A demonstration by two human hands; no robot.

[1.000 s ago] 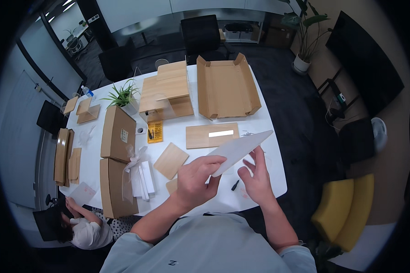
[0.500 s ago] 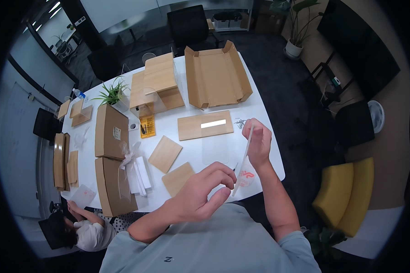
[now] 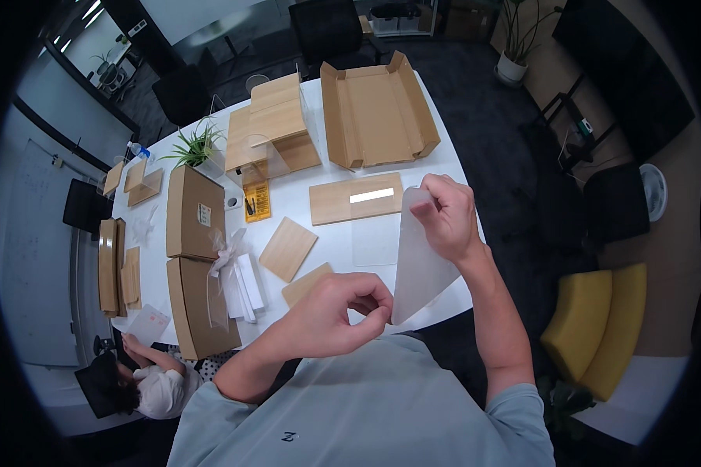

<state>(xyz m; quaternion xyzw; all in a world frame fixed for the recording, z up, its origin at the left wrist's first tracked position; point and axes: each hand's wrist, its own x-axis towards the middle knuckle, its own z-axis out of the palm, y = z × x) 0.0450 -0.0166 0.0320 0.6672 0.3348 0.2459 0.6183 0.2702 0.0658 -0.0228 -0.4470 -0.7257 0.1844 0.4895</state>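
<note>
My right hand (image 3: 447,218) grips the upper edge of a translucent greyish plastic panel (image 3: 420,272), thumb on the near face. The panel hangs tilted over the table's near right edge. At its lower left corner, my left hand (image 3: 341,311) is closed in a pinch, fingertips at the panel's edge. Whether they hold the corner or a film on it cannot be made out. Beyond the hands lie a long wooden board (image 3: 331,206) with a white strip and a clear sheet (image 3: 370,247). Two smaller wooden boards, a square one (image 3: 288,249) and one partly hidden (image 3: 304,286), lie left of these.
Two cardboard boxes (image 3: 199,303) stand at left beside white foam strips (image 3: 247,288). A wooden shelf unit (image 3: 269,117), potted plant (image 3: 197,146), yellow packet (image 3: 257,201) and open cardboard tray (image 3: 378,117) are farther back. Another person (image 3: 160,381) sits lower left, holding a sheet.
The panel has turned from nearly edge-on to showing its broad face, and its red print is no longer visible. My right hand has risen slightly; my left fingers have curled closed.
</note>
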